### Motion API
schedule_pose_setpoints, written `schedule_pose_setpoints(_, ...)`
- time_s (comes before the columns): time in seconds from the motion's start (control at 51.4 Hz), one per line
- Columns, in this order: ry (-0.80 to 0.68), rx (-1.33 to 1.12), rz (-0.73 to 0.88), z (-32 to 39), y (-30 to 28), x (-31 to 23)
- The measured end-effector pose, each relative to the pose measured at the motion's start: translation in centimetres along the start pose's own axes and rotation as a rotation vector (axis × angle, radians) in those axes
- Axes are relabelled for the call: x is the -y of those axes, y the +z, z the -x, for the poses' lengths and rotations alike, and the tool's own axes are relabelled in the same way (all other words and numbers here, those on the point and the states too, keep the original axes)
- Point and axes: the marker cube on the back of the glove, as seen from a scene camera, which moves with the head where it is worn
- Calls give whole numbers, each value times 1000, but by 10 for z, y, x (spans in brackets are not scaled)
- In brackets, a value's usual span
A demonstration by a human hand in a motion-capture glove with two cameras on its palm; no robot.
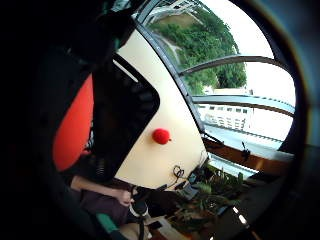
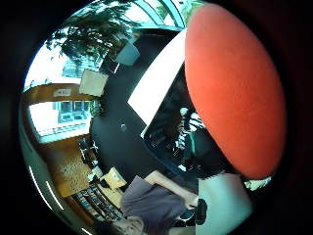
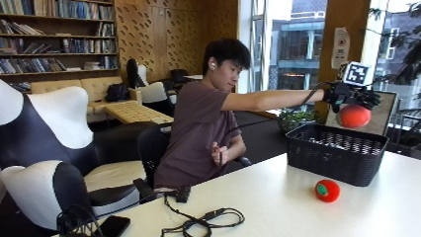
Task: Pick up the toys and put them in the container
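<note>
Seated at a white table, arm stretched out level, with the gloved right hand held above the black basket. Fingers curled down over the top of an orange-red ball, gripping it from above so that it hangs in the air over the open basket, clear of the rim. Filling much of the thumb-side palm view, that same ball, close against the palm; seen past it, the dark lattice of the basket below and a strip of the pale tabletop. In the little-finger-side view, the ball again as an orange edge beside the dark basket on the cream table. Lying on the table near the basket's front side, apart from it and not touching, a second toy: a small red tomato-like one with a green patch on top (showing as a small red blob on the tabletop from the palm). Bare left hand drawn in near the chest, fingers loosely bent, whether holding anything impossible to tell. Near the table's closer edge, a tangle of black cable and a small dark device. Standing beside the table, black-and-white armchairs.
</note>
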Motion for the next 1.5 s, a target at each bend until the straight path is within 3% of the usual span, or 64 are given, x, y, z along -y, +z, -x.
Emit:
schedule_pose_setpoints(0.039, -180, -49, 12, 10, 7, -6)
schedule_pose_setpoints(0.058, -196, -60, 18, 14, 9, -6)
schedule_pose_setpoints(0.175, -99, -61, 48, 23, 17, -5)
schedule_pose_setpoints(0.273, -265, -81, 39, -1, 14, -18)
schedule_pose_setpoints(0.35, -283, -67, 33, -20, 6, -25)
schedule_pose_setpoints(0.487, -112, 13, 24, -58, -13, -34)
schedule_pose_setpoints(0.74, -42, -63, 40, -160, -19, -64)
schedule_pose_setpoints(0.876, -28, 93, 52, -200, -19, -77)
schedule_pose_setpoints(0.974, -22, -1, 73, -243, 5, -80)
schedule_pose_setpoints(1.071, -118, 38, 121, -265, 32, -80)
schedule_pose_setpoints(1.188, 77, -23, 177, -286, 81, -64)
schedule_pose_setpoints(1.305, -73, -28, 240, -292, 141, -59)
schedule_pose_setpoints(1.421, 141, -197, 296, -304, 202, -44)
schedule_pose_setpoints(1.499, 134, -157, 343, -305, 236, -41)
